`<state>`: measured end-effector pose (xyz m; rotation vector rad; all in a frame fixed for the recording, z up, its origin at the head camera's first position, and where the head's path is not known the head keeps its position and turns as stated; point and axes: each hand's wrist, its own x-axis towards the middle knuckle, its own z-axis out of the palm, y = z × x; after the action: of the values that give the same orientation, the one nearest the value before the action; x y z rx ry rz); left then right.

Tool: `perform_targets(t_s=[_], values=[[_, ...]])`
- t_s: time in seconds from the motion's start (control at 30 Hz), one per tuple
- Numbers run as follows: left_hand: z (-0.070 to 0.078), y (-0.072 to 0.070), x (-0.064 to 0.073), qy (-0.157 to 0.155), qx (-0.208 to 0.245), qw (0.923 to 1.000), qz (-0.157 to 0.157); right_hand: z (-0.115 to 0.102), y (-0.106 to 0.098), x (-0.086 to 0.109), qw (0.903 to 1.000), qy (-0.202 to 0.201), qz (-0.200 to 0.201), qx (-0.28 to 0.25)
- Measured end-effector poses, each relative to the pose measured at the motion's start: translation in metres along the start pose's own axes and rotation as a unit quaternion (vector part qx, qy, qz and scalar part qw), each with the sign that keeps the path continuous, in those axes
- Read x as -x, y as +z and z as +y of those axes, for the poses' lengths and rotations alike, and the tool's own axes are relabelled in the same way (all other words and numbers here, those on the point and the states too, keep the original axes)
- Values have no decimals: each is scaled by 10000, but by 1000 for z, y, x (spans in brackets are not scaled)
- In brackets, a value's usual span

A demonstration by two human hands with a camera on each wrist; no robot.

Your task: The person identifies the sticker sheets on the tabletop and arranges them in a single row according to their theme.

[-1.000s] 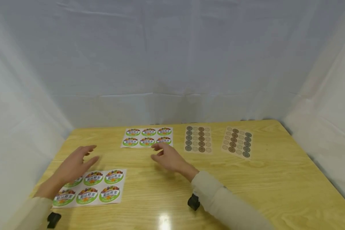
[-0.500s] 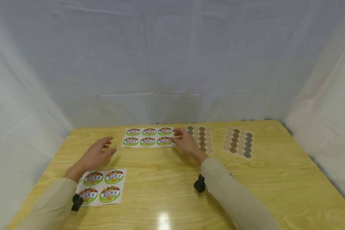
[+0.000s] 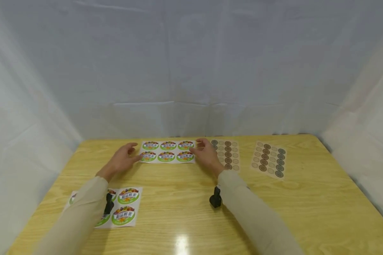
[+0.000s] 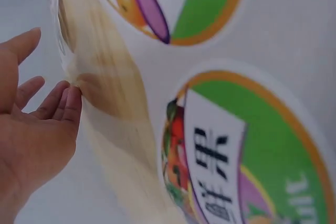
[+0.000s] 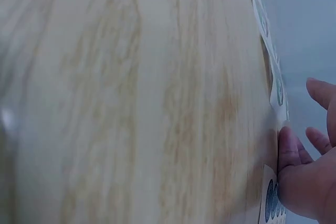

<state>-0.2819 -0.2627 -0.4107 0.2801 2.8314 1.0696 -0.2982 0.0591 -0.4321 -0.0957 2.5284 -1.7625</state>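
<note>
the far sticker sheet (image 3: pixel 167 151), near 12 o'clock of the table (image 3: pixel 169 182), could crease if pulled unevenly, since left hand (image 3: pixel 122 158) and right hand (image 3: pixel 209 156), at its 9 and 3 o'clock, are half open without visible grasp.

Two fruit-label sheets (image 3: pixel 167 151), two small-circle sheets (image 3: pixel 268 159), two hands (image 3: pixel 121 159), one table (image 3: pixel 166 191).

We note a yellowish wood-grained tabletop (image 3: pixel 166 198), bright glare (image 3: pixel 181 244) toward its near side, pale creased sheeting (image 3: pixel 194 63) behind and along both sides.
</note>
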Motion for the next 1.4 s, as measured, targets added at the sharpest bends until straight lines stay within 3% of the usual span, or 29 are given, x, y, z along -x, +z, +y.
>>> perform_targets(t_s=[0.43,0.6,0.83,1.0,1.23,1.4], values=[[-5,7,-32,-188,137,9992,330,-1,7,-14,9969,277,23,735],[-6,9,-41,-125,121,9988,468,-6,2,-17,9953,418,-183,855],[-3,9,-51,-441,245,9986,176,-9,-2,-25,9824,435,-652,1698],[-3,10,-53,-610,334,9976,69,-11,-1,-26,9764,522,-627,1999],[-8,7,-52,-672,677,9954,-35,-16,3,-28,9773,716,-662,1879],[-7,7,-52,-614,611,9961,-138,-17,6,-26,9656,799,-490,2426]])
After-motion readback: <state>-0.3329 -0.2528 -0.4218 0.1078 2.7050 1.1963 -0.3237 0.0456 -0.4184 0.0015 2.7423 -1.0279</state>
